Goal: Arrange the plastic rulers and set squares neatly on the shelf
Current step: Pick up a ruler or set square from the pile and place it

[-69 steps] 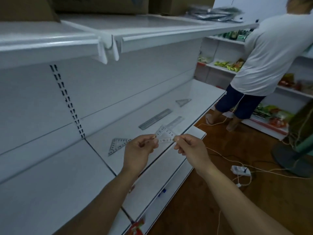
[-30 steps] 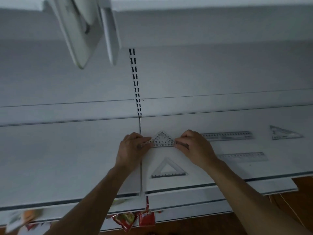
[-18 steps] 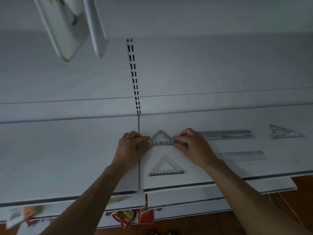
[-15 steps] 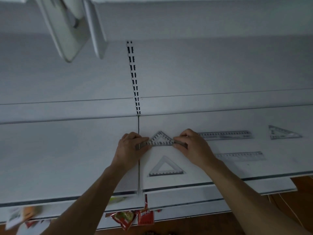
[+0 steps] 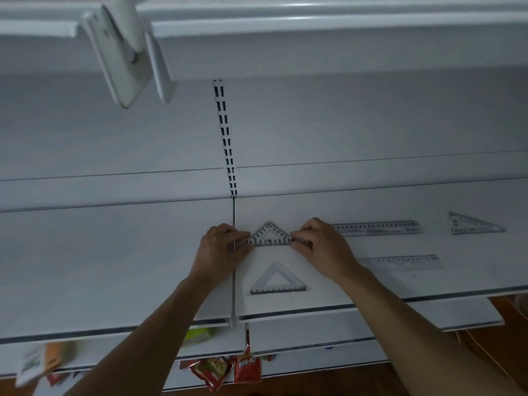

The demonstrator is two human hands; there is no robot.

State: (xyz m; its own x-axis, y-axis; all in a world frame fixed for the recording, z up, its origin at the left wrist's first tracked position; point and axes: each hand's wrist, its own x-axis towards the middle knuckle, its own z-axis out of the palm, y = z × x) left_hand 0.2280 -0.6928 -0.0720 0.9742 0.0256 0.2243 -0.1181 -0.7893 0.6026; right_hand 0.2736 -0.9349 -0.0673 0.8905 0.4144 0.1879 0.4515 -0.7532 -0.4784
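A small clear set square (image 5: pixel 270 235) lies flat on the white shelf (image 5: pixel 114 267), just right of the shelf seam. My left hand (image 5: pixel 221 248) pinches its left corner and my right hand (image 5: pixel 320 244) pinches its right corner. A second clear set square (image 5: pixel 278 281) lies in front of it, nearer the shelf's edge. To the right are two clear rulers, one at the back (image 5: pixel 377 227) and one nearer the front (image 5: pixel 403 262). A third set square (image 5: pixel 471 224) lies at the far right.
The upper shelf (image 5: pixel 314 21) and its bracket (image 5: pixel 125 58) overhang close above. A slotted upright (image 5: pixel 225 138) runs down the back panel. Red snack packets (image 5: pixel 228 367) hang below the lower shelf's front edge. Wooden floor shows at the bottom right.
Both hands brought the small set square from mid-air down onto the shelf behind the other set square. Over the last half second the hands have held nearly still.
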